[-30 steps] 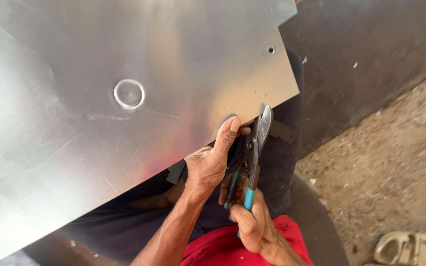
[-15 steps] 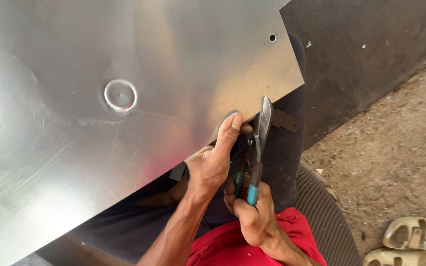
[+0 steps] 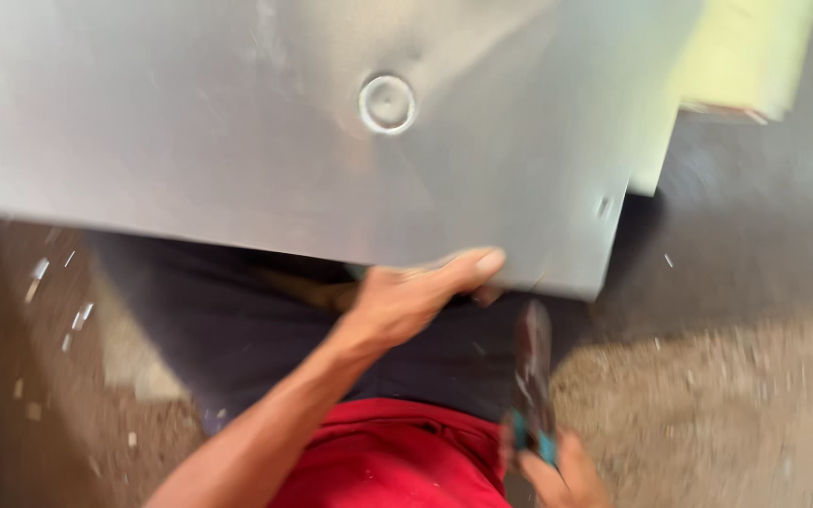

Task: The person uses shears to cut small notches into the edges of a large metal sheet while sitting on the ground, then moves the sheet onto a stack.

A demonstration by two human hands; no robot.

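A large shiny metal sheet (image 3: 237, 122) with a small pressed ring (image 3: 387, 103) fills the upper view. My left hand (image 3: 416, 296) grips the sheet's near edge, thumb on top. My right hand (image 3: 562, 475) sits low at the bottom edge, shut on tin snips (image 3: 531, 386) with teal handles. The snip blades point up toward the sheet's near right corner but stand apart from it. The frame is blurred.
My lap, in dark trousers (image 3: 228, 320) and a red shirt (image 3: 388, 452), lies under the sheet. Sandy ground (image 3: 726, 404) spreads right. A dark panel (image 3: 764, 216) lies far right, a pale yellow board (image 3: 745, 56) at top right. Metal scraps (image 3: 58, 301) scatter left.
The snips have come away from the sheet's edge and dropped lower with my right hand. The sheet has swung so its near edge lies almost level. The view has shifted.
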